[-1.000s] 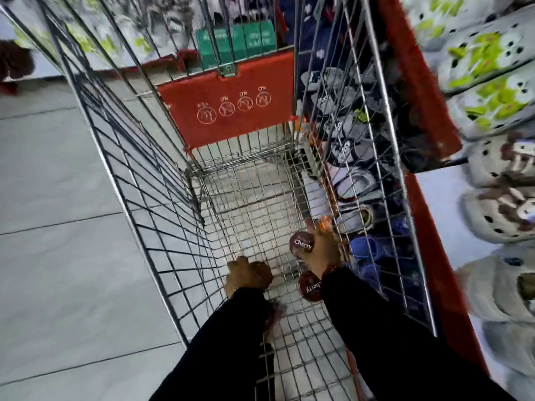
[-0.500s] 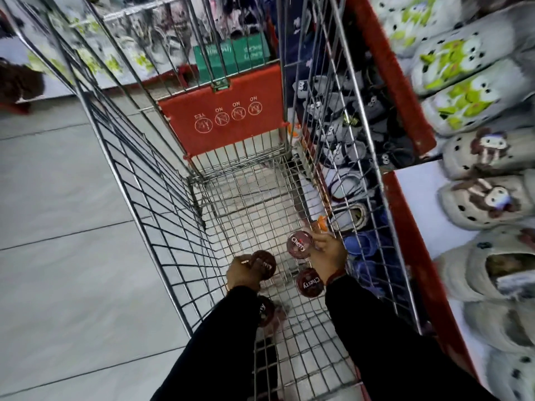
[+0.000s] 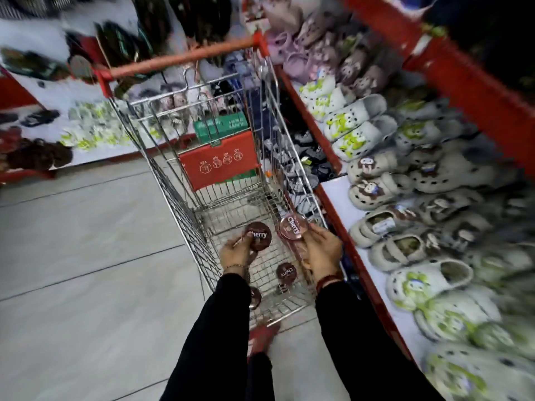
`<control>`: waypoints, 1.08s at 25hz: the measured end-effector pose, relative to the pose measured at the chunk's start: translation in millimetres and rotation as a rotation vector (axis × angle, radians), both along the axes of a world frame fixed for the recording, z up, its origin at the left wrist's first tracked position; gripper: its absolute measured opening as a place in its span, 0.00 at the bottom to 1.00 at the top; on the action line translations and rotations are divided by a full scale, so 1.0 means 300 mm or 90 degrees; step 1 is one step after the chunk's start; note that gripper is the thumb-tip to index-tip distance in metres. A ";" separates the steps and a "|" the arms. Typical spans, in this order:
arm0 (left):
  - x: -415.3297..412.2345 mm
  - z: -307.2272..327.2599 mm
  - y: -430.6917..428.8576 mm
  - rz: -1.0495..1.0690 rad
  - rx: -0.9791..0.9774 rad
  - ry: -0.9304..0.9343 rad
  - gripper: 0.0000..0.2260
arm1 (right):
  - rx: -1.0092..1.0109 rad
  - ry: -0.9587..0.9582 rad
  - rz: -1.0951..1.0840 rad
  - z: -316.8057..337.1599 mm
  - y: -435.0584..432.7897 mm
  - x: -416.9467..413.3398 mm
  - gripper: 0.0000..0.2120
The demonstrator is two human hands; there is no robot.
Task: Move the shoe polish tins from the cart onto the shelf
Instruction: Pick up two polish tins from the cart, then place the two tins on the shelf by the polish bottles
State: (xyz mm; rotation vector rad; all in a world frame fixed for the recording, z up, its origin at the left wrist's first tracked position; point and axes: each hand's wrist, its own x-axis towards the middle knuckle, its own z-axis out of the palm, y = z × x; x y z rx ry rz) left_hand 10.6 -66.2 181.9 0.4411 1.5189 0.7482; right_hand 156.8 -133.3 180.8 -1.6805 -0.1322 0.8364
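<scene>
My left hand grips a dark brown round polish tin with white "Cherry" lettering, held above the wire cart. My right hand grips a reddish "Cherry" tin near the cart's right side wall. Another tin lies on the cart floor between my wrists. Part of a further tin shows beside my left sleeve, half hidden. The white shelf with a red edge runs along the right of the cart.
Rows of pale clog slippers fill the shelf on the right, with little bare board near the cart. A red child-seat flap and red handle mark the cart's far end. Grey tiled floor spreads left. A red shoe shows below.
Both hands have lifted out of the cart's bottom, each with a tin. The camera has swung up and back, so more of the cart, handle and shelf shows.
</scene>
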 end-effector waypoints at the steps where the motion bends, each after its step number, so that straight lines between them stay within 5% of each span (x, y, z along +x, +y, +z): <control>1: 0.008 0.069 -0.022 -0.004 0.017 -0.014 0.15 | 0.022 -0.014 -0.012 0.068 -0.034 0.005 0.16; 10: 0.168 0.605 -0.240 -0.197 0.182 -0.193 0.18 | 0.238 -0.080 -0.076 0.672 -0.403 0.143 0.16; 15: 0.353 0.867 -0.372 -0.363 0.250 -0.256 0.08 | 0.303 -0.215 -0.167 0.913 -0.663 0.266 0.13; 27: 0.896 1.063 -0.911 -0.786 0.312 -0.319 0.04 | 0.207 -0.339 -0.508 1.043 -1.407 0.463 0.14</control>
